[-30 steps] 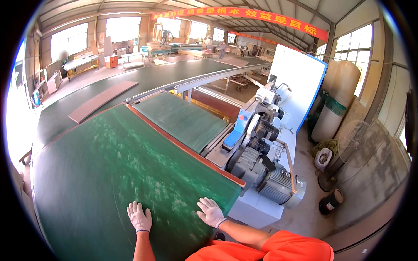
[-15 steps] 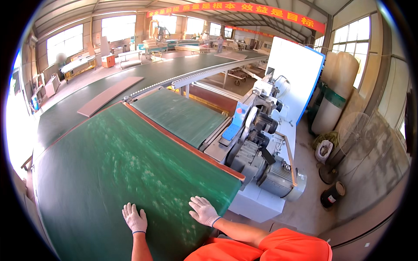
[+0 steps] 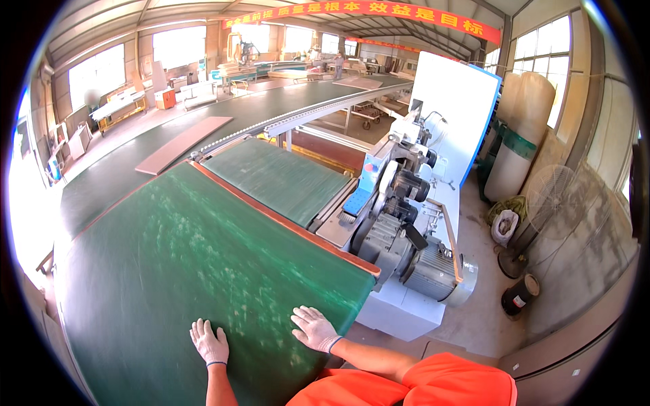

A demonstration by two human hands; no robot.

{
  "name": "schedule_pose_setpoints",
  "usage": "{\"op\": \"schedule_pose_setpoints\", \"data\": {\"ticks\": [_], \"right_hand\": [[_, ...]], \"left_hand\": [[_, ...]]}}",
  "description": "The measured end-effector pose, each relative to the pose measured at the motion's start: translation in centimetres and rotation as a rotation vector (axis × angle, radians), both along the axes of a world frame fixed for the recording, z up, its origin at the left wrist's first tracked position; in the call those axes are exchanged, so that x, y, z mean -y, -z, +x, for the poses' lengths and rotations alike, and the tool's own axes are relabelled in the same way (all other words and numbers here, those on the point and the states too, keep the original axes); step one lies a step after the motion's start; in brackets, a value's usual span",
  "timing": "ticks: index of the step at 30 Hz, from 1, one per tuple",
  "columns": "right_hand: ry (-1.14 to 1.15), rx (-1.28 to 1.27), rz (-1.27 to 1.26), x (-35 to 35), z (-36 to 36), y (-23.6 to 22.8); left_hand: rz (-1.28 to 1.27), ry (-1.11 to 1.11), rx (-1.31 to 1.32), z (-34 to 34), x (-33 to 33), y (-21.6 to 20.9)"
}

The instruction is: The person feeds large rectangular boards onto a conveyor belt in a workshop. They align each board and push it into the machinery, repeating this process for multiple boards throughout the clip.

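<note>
Both my hands wear white gloves with blue cuffs and rest palm down on the broad green belt [image 3: 156,271] in front of me. My left hand [image 3: 210,342] lies near its lower middle, fingers stretched and thumb apart, with nothing in it. Farther right, by the belt's near right edge, my right hand [image 3: 315,329] is flat with its fingers out, also holding nothing. A brown board [image 3: 184,144] lies on the dark green conveyor [image 3: 101,176] beyond the belt, well away from both hands.
An orange-brown edge strip [image 3: 291,220] separates the belt from a smaller green belt [image 3: 277,179]. Right of it stands a machine with a large grey motor [image 3: 433,274] and a white panel [image 3: 450,101]. A fan [image 3: 550,193] and a black bucket [image 3: 520,296] stand by the right wall.
The brown board has slid a little to the right along the far conveyor. My hands have stayed in nearly the same place; the view has shifted slightly.
</note>
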State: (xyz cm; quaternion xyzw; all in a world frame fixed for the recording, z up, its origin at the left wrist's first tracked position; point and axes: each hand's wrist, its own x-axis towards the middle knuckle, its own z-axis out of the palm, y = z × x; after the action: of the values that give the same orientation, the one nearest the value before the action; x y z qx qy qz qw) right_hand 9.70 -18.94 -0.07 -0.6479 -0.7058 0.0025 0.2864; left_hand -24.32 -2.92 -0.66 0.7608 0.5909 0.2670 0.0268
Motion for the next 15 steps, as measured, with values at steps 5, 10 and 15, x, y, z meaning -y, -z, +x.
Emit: {"op": "schedule_pose_setpoints", "data": {"ticks": [5, 10, 15], "right_hand": [[-0.020, -0.002, 0.014, -0.06, -0.14, 0.05], [-0.028, 0.013, 0.019, 0.09, -0.15, 0.01], [-0.024, -0.005, 0.008, 0.23, -0.10, -0.04]], "left_hand": [[0.001, -0.009, 0.000, -0.29, 0.14, 0.22], [-0.005, -0.017, 0.005, -0.49, 0.20, 0.16], [-0.002, -0.020, 0.001, -0.48, 0.20, 0.04]]}}
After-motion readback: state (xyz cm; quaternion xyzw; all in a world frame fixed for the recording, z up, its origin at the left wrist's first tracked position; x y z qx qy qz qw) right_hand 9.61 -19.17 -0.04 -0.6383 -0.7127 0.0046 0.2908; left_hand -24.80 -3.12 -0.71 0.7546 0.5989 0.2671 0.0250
